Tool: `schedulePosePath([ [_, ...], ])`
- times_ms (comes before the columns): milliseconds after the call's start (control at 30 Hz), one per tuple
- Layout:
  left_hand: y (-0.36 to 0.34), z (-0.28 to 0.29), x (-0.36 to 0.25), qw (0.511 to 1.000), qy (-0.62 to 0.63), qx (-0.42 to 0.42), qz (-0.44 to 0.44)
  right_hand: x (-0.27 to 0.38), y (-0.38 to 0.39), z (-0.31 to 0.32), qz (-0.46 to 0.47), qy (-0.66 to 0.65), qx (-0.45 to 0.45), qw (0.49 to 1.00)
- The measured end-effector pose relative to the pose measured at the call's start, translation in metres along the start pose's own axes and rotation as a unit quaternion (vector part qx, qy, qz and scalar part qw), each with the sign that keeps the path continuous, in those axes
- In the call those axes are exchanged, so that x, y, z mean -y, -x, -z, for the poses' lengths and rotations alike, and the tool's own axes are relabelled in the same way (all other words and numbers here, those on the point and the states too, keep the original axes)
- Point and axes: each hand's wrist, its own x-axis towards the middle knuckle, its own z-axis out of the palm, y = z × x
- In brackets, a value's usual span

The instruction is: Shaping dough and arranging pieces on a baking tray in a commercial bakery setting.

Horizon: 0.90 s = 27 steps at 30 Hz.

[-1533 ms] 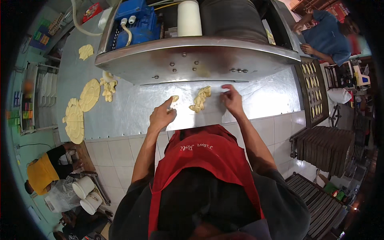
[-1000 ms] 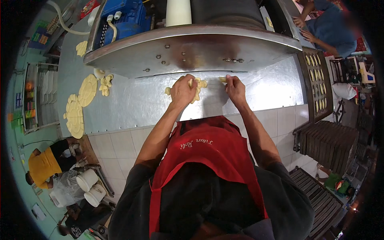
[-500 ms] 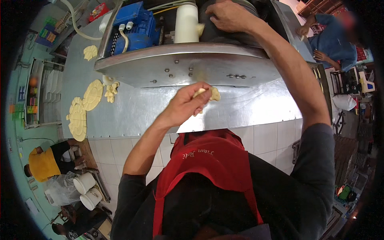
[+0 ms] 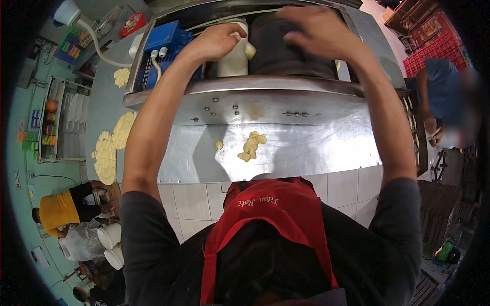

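Note:
My left hand [image 4: 217,41] reaches over the machine's front wall to the upper end of a white cylinder [image 4: 233,61]. Its fingers are curled together, and what they hold, if anything, is hidden. A lump of pale dough [image 4: 250,50] sticks to the cylinder's right side. Over the dark, wide drum [image 4: 291,53] hangs my right hand [image 4: 324,34], a little blurred, its fingers apart and nothing in them. A torn dough clump [image 4: 251,146] lies on the steel table [image 4: 306,153] below the machine, with a small dough bit [image 4: 219,145] to its left.
The steel machine wall [image 4: 275,99] crosses the table, a blue motor [image 4: 166,43] at its left. Flat dough rounds [image 4: 105,158] lie far left. A tray of dough strips [image 4: 412,122] is at the right edge, near a person in blue [image 4: 441,81]. Another person [image 4: 58,209] sits lower left.
My left hand has let go of the dough, now lying on the table, and moved up to the white cylinder. My right hand has shifted right and opened over the drum.

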Motion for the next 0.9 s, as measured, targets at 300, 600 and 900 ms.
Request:
schedulePosePath([
  [300,-0.001,-0.027,-0.038,0.990,-0.018,-0.074,-0.120,-0.137,0.256,-0.168,-0.553,-0.535,-0.150,0.621],
  [600,0.196,-0.176,-0.039,0.943,-0.053,-0.274,-0.183,-0.088,0.253,-0.194,-0.563,-0.675,-0.197,0.434],
  [900,0.244,-0.326,0.054,0.962,0.138,-0.157,0.178,-0.148,0.323,-0.255,-0.535,-0.752,-0.225,0.313],
])
